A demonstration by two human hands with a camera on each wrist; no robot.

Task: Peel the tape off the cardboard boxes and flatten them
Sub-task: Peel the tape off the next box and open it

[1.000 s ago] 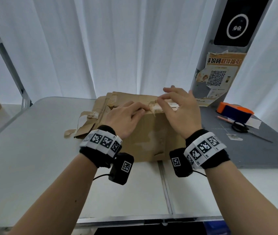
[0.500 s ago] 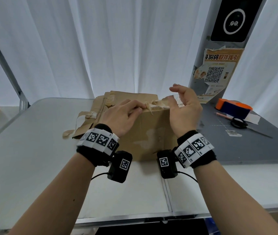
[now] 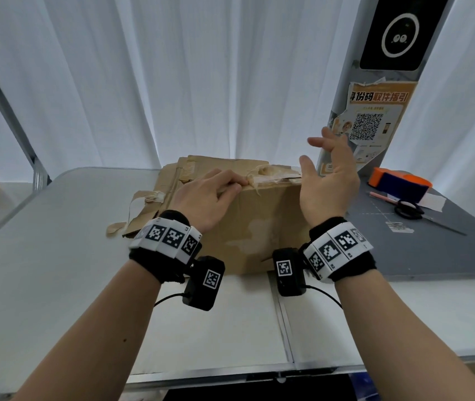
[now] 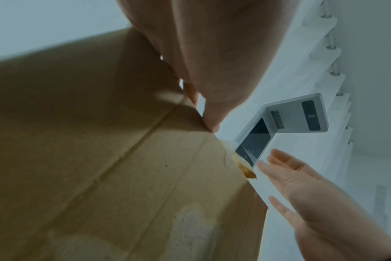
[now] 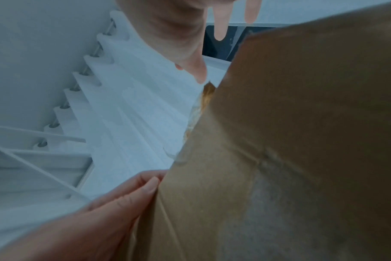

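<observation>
A brown cardboard box [image 3: 259, 224] stands on the white table [image 3: 57, 270] in front of me. Crumpled tan tape [image 3: 263, 173] lies half peeled along the box's top front edge. My left hand [image 3: 229, 185] grips that edge just left of the tape's loose end, fingers curled over the top and thumb on the front. The right wrist view shows those fingers [image 5: 145, 185] at the box [image 5: 301, 141] edge. My right hand [image 3: 327, 166] hovers beside the box's right end, lifted, fingers spread, holding nothing. It also shows as an open right hand [image 4: 301, 180] in the left wrist view.
Flattened cardboard [image 3: 172, 180] with loose tape strips [image 3: 141, 198] lies behind the box to the left. On the grey mat [image 3: 433, 250] at right lie scissors [image 3: 408, 211], a pen [image 3: 382, 196] and an orange-blue item [image 3: 399, 183]. A grey pillar with a poster [image 3: 372, 123] stands behind.
My right hand has let go of the tape on the box top and lifted up and to the right, opening. The left hand stays on the box edge.
</observation>
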